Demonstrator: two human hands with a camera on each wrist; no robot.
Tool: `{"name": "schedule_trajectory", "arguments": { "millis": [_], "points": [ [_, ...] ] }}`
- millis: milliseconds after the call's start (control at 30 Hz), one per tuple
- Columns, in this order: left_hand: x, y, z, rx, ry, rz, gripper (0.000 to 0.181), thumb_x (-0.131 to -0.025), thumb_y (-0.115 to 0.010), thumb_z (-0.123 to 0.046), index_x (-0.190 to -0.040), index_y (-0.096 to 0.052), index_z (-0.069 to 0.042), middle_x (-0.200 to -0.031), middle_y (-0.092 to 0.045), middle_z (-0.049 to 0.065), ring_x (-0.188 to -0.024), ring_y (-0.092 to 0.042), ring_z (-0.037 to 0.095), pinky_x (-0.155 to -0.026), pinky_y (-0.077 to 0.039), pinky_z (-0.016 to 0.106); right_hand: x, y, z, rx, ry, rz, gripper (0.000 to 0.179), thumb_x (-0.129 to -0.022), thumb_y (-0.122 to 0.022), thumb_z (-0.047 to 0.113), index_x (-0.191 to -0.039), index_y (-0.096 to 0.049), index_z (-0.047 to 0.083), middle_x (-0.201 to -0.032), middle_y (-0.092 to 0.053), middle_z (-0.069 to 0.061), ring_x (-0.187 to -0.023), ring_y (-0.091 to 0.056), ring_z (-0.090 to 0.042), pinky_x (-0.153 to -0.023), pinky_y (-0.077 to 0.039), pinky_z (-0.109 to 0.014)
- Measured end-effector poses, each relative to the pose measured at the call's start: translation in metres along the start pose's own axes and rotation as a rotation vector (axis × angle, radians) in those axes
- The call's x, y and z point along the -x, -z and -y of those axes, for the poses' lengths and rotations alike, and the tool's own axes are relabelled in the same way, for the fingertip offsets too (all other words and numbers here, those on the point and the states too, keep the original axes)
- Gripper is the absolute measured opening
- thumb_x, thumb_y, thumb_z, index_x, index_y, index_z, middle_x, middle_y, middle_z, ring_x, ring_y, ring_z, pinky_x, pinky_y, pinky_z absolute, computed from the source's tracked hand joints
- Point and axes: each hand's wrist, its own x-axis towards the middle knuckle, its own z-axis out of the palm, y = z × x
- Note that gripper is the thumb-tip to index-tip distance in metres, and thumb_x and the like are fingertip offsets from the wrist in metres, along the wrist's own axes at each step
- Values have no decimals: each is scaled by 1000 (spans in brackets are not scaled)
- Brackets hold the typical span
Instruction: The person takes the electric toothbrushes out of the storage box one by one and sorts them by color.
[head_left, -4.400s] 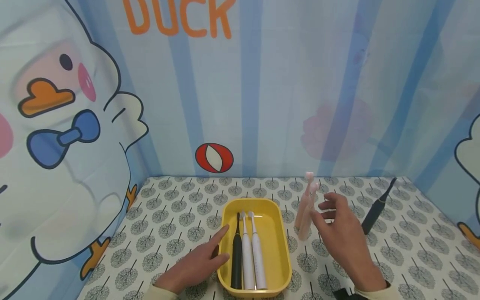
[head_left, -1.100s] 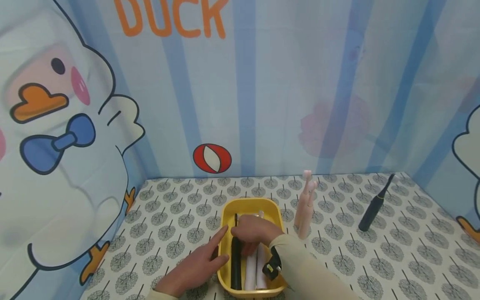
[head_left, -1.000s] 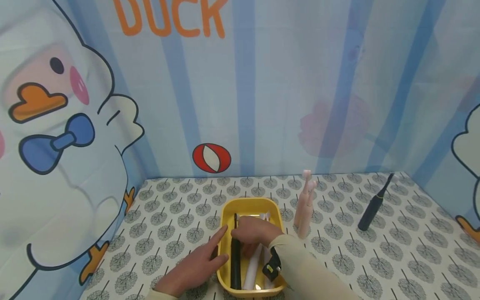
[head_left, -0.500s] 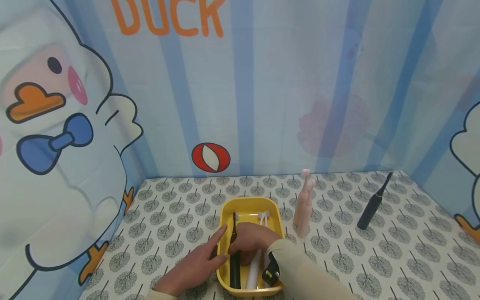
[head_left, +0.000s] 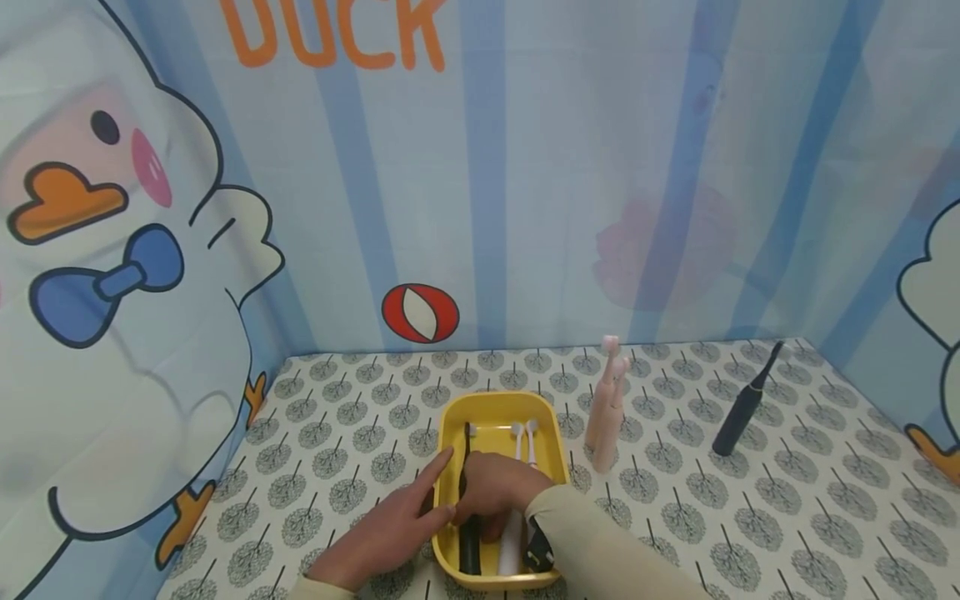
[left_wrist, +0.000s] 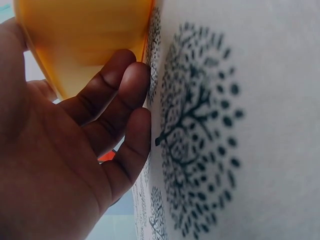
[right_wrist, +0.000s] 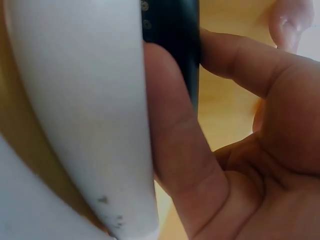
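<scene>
A yellow tray (head_left: 491,438) lies in the middle of the patterned cloth. My right hand (head_left: 498,486) reaches into it and pinches a black electric toothbrush (head_left: 469,550) along its left side. In the right wrist view, a finger sits between the black handle (right_wrist: 175,20) and a white handle (right_wrist: 90,110), with another digit against the black handle's far side. Two white electric toothbrushes (head_left: 512,546) lie right of the black one, partly hidden by my wrist. My left hand (head_left: 390,521) touches the tray's left rim with straight fingers; its fingers (left_wrist: 132,85) lie by the outer wall.
Two pink electric toothbrushes (head_left: 607,429) stand upright on the cloth (head_left: 360,467) to the tray's right. Farther right stands a dark electric toothbrush (head_left: 738,421). A curtain (head_left: 547,208) with duck prints closes off the back and sides.
My right hand has come from beside the pink toothbrushes into the tray. The white toothbrushes have shifted right there, and the hand has gone onto the black one. The left hand stays put.
</scene>
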Motion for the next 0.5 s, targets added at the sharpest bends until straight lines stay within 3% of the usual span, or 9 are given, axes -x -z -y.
{"name": "schedule_trajectory", "arguments": {
  "millis": [267, 500],
  "points": [
    [-1, 0, 3, 14, -8, 15, 66, -92, -43, -52, -147, -8, -40, -143, -36, 7, -123, -40, 28, -97, -34, 51, 3, 1, -1, -79, 9, 4, 18, -74, -71, 7, -85, -59, 0, -63, -62, -10, -52, -63, -27, -50, -52, -35],
    [-1, 0, 3, 19, -12, 16, 66, -92, -43, -52, -147, -9, -39, -142, -37, 8, -122, -41, 28, -96, -35, 51, 2, 1, -2, -131, -15, 13, 39, -72, -70, 2, -106, -52, -7, -68, -61, -12, -53, -63, -30, -50, -53, -36]
  ]
}}
